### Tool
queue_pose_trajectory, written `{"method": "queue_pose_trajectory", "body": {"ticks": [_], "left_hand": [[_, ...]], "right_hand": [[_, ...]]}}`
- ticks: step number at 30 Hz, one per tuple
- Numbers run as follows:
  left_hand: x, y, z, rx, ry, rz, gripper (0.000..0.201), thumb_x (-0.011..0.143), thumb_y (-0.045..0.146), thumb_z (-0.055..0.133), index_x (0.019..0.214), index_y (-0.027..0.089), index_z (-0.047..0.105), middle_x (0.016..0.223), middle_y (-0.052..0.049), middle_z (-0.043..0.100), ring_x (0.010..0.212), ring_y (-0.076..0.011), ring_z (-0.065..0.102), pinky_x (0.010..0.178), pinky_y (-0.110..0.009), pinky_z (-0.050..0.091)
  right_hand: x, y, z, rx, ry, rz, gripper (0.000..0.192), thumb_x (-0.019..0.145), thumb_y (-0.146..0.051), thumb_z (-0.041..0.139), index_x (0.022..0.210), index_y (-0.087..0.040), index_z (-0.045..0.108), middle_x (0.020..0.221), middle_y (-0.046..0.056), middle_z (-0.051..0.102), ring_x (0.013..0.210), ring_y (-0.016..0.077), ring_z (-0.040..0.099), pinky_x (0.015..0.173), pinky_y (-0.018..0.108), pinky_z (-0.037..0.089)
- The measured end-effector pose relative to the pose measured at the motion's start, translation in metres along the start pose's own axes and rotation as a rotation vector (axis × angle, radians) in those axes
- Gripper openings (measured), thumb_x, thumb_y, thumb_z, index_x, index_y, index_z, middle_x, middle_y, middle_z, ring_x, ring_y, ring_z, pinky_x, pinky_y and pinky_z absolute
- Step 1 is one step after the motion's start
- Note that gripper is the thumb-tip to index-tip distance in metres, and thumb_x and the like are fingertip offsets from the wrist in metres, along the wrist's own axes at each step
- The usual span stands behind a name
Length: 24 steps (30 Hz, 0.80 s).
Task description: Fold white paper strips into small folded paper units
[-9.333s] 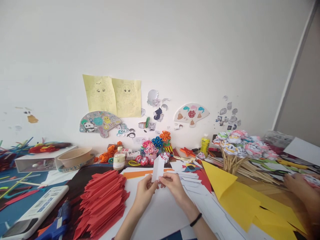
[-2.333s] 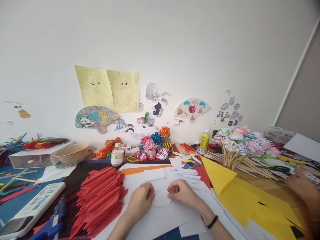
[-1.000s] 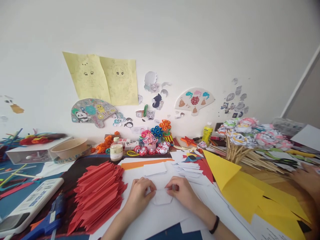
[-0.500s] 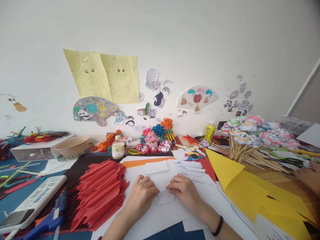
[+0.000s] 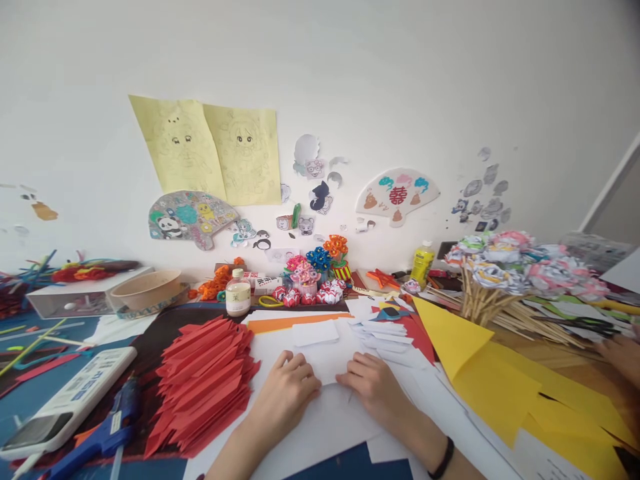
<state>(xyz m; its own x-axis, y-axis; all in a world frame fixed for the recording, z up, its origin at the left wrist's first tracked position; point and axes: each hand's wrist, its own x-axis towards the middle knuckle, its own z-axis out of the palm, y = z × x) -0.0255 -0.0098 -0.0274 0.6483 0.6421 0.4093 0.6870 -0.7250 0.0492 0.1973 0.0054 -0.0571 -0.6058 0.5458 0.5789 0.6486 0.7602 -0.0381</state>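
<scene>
In the head view, the left hand [image 5: 289,389] and the right hand [image 5: 373,387] lie palm-down on the bench [image 5: 560,363], side by side with a narrow gap between them, and both press on a small white paper piece [image 5: 327,363] that lies flat on larger white sheets [image 5: 325,427]. The fingers [image 5: 300,369] of each hand are held close together and bent, their tips resting on the near edge of the piece, apparently to flatten a fold; they pinch nothing. The piece is plain white, pale against the sheets below, with a straight far edge just beyond the fingertips. Left of the left fingers sits a stack of folded red paper [image 5: 203,383]. Beyond the fingertips lies a small white card [image 5: 315,332]. Right of the right fingers spread yellow sheets [image 5: 480,373], and another person's hand [image 5: 623,353] rests far to the right.
</scene>
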Motion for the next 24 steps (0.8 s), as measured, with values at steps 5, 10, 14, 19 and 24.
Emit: {"method": "queue_pose_trajectory", "body": {"ticks": [5, 10, 14, 19, 24], "left_hand": [[-0.0019, -0.0023, 0.0065, 0.030, 0.016, 0.041, 0.023, 0.092, 0.016, 0.045, 0.080, 0.022, 0.064, 0.070, -0.002, 0.058, 0.075, -0.0174, 0.046, 0.072, -0.034, 0.029], [-0.0020, -0.0020, 0.0061, 0.080, 0.009, 0.099, 0.020, 0.093, 0.016, 0.044, 0.087, 0.021, 0.062, 0.069, -0.002, 0.057, 0.075, -0.0177, 0.045, 0.073, -0.033, 0.029], [-0.0016, 0.0003, 0.0055, 0.135, 0.001, 0.121, 0.018, 0.094, 0.020, 0.043, 0.094, 0.020, 0.061, 0.071, -0.002, 0.056, 0.076, -0.0182, 0.045, 0.072, -0.034, 0.029], [-0.0019, 0.0002, 0.0078, 0.169, 0.017, 0.149, 0.018, 0.094, 0.018, 0.043, 0.088, 0.019, 0.060, 0.071, -0.002, 0.054, 0.075, -0.0181, 0.044, 0.071, -0.034, 0.029], [-0.0019, 0.0008, 0.0067, 0.200, 0.003, 0.161, 0.018, 0.094, 0.018, 0.044, 0.083, 0.018, 0.058, 0.071, -0.002, 0.054, 0.075, -0.0178, 0.045, 0.071, -0.034, 0.030]], "right_hand": [[0.0012, -0.0002, -0.0038, -0.019, -0.017, -0.023, 0.023, 0.093, -0.013, 0.046, 0.084, -0.020, 0.066, 0.067, 0.002, 0.058, 0.070, 0.0161, 0.047, 0.059, 0.029, 0.028], [0.0003, -0.0010, -0.0043, -0.055, -0.018, -0.060, 0.021, 0.092, -0.013, 0.047, 0.084, -0.019, 0.065, 0.068, 0.002, 0.058, 0.070, 0.0165, 0.046, 0.059, 0.029, 0.028], [0.0007, -0.0026, -0.0042, -0.096, -0.014, -0.085, 0.019, 0.091, -0.013, 0.049, 0.082, -0.018, 0.064, 0.069, 0.002, 0.058, 0.070, 0.0165, 0.046, 0.059, 0.029, 0.028], [0.0029, -0.0059, -0.0070, -0.148, 0.008, -0.132, 0.022, 0.093, -0.011, 0.046, 0.080, -0.017, 0.063, 0.067, 0.002, 0.057, 0.067, 0.0163, 0.046, 0.058, 0.029, 0.027], [0.0021, -0.0089, -0.0061, -0.224, 0.000, -0.179, 0.022, 0.092, -0.008, 0.045, 0.079, -0.016, 0.060, 0.067, 0.002, 0.057, 0.067, 0.0169, 0.047, 0.057, 0.030, 0.026]]}}
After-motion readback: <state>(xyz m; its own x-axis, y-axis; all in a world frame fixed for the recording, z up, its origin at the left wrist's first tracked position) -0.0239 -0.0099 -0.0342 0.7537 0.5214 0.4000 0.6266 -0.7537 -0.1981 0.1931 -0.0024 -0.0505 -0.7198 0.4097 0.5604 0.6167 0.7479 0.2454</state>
